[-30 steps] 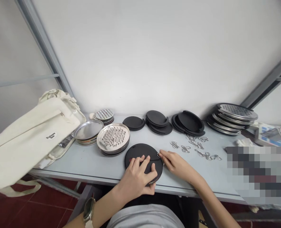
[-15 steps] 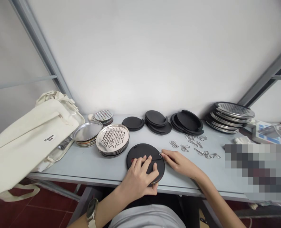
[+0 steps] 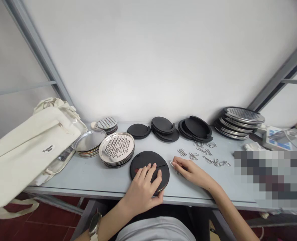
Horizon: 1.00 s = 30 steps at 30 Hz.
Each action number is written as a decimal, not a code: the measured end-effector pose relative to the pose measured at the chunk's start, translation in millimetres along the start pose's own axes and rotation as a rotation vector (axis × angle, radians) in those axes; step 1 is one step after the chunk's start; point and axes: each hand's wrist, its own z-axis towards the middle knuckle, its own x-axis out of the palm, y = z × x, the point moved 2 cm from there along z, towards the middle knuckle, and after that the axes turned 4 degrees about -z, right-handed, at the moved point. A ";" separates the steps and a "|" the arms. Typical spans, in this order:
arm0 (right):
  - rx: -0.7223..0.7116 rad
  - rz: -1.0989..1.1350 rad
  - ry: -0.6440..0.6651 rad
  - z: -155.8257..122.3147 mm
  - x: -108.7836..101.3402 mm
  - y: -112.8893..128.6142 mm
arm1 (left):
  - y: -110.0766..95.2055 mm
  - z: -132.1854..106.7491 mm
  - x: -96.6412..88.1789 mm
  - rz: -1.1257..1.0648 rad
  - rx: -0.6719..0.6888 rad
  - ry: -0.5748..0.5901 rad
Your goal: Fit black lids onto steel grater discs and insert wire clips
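A round black disc [image 3: 148, 160], with a thin slit across its top, lies near the table's front edge. My left hand [image 3: 144, 180] holds it, fingers laid over the top and thumb at the right rim. A small red mark shows beside those fingers. To the right of the disc, and apart from it, my right hand [image 3: 188, 170] pinches a bent wire clip [image 3: 177, 172] just over the tabletop. Several similar loose wire clips [image 3: 215, 162] lie scattered beyond that hand.
Round grater plates [image 3: 117, 147] and plain metal discs [image 3: 90, 140] are stacked on the left, beside a cream bag [image 3: 32, 144]. Along the wall stand black round parts [image 3: 163, 124] and a tall stack of black-rimmed graters [image 3: 238, 124]. A white-and-blue box [image 3: 279, 139] is at right.
My right hand has drawn back from the disc's right edge, and the wire clip in its fingers now shows clear of the disc. My left hand stays on the disc.
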 end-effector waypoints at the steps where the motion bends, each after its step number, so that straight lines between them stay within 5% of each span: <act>1: 0.003 0.002 0.000 0.0 -0.1 0.3 | 0.3 -0.1 -0.1 -0.005 0.002 0.004; 16: -0.022 -0.230 -0.182 5.0 20.7 20.0 | -0.5 -4.1 -2.6 -0.040 0.082 -0.002; 30: -0.059 -0.224 -0.095 4.7 19.2 15.4 | -0.7 -4.8 0.6 -0.018 0.085 -0.028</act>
